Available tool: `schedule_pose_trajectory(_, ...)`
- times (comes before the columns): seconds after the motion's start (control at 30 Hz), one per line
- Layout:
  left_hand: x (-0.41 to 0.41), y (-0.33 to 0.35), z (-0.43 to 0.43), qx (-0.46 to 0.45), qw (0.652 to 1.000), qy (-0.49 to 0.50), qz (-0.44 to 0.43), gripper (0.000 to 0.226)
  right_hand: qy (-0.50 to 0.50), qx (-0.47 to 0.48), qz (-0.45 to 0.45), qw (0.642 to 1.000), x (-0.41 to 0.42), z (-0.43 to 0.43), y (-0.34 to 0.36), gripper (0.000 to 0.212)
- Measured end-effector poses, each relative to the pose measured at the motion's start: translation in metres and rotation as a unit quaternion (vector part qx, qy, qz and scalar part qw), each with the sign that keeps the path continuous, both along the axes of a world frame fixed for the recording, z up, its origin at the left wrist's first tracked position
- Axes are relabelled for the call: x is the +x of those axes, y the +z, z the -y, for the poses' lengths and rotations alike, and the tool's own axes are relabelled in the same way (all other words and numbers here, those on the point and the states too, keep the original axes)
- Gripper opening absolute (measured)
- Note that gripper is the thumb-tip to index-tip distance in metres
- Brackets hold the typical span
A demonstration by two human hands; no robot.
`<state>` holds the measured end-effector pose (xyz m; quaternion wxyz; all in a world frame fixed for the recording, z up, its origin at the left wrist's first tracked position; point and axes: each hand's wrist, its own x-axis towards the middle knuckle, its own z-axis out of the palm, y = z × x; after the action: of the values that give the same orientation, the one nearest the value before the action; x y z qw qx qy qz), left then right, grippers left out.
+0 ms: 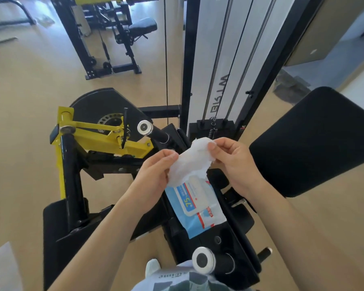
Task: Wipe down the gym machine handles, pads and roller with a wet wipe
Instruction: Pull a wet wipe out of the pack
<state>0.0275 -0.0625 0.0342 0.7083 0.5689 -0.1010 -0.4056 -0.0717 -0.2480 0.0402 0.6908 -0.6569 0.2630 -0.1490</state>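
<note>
A crumpled white wet wipe (pixel 190 160) hangs between my two hands above the machine. My left hand (pixel 156 175) pinches its lower left edge, and my right hand (pixel 231 162) pinches its upper right edge. Just below the wipe, a blue and white wipe pack (pixel 198 208) lies on the machine's black seat (pixel 225 234). A black handle with a chrome end cap (pixel 144 127) sticks out beyond the hands. A second capped handle (pixel 204 260) is near my body. A large black back pad (pixel 315 141) sits at the right.
The yellow lever arm (pixel 105 135) and black cam disc (pixel 105 103) stand at the left, with a black post (pixel 72 177) below them. The white weight stack tower (pixel 221 59) rises behind. Another machine (pixel 114 34) stands farther back on the tan floor.
</note>
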Motion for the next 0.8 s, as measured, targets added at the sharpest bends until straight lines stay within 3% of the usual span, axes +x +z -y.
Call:
schedule_pose_trajectory(0.07, -0.001, 0.002, 0.004, 0.011, 0.999, 0.009, -0.029, 0.026, 0.001, 0.001, -0.003, 1.000, 0.001, -0.002, -0.002, 0.018)
schedule_pose_trajectory(0.27, -0.002, 0.008, 0.006, 0.134, 0.987, -0.077, 0.046, 0.028, 0.014, -0.049, -0.022, 0.998, 0.003, -0.008, -0.005, 0.019)
schedule_pose_trajectory(0.53, -0.008, 0.002, 0.006, 0.076, 0.987, -0.101, 0.096, 0.033, 0.015, -0.112, -0.034, 0.993, 0.004, -0.011, -0.005, 0.009)
schedule_pose_trajectory(0.8, -0.007, -0.005, -0.004, 0.028, 0.995, 0.009, 0.091, 0.015, -0.001, -0.052, -0.013, 0.999, -0.006, -0.008, -0.005, 0.013)
